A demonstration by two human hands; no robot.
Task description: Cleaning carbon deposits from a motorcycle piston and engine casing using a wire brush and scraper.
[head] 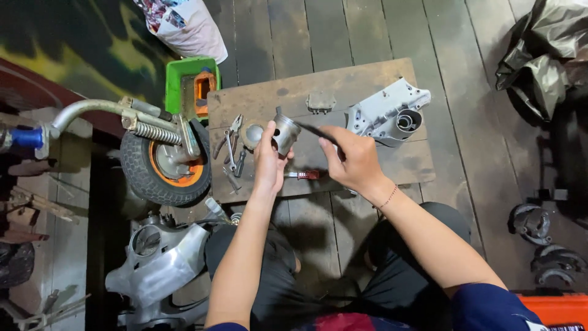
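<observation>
My left hand grips a grey metal piston, holding it above a wooden board that lies on the floor. My right hand pinches a thin dark tool whose tip points at the side of the piston. A grey metal engine casing lies on the board just right of my right hand. Pliers and wrenches lie on the board left of my left hand, next to a round metal ring. A red-handled tool lies between my hands.
A small wheel with an orange hub and a spring sits left of the board, under a grey bar with a blue grip. A green bin stands behind it. Grey body panels lie near my knees. Brake shoes lie at right.
</observation>
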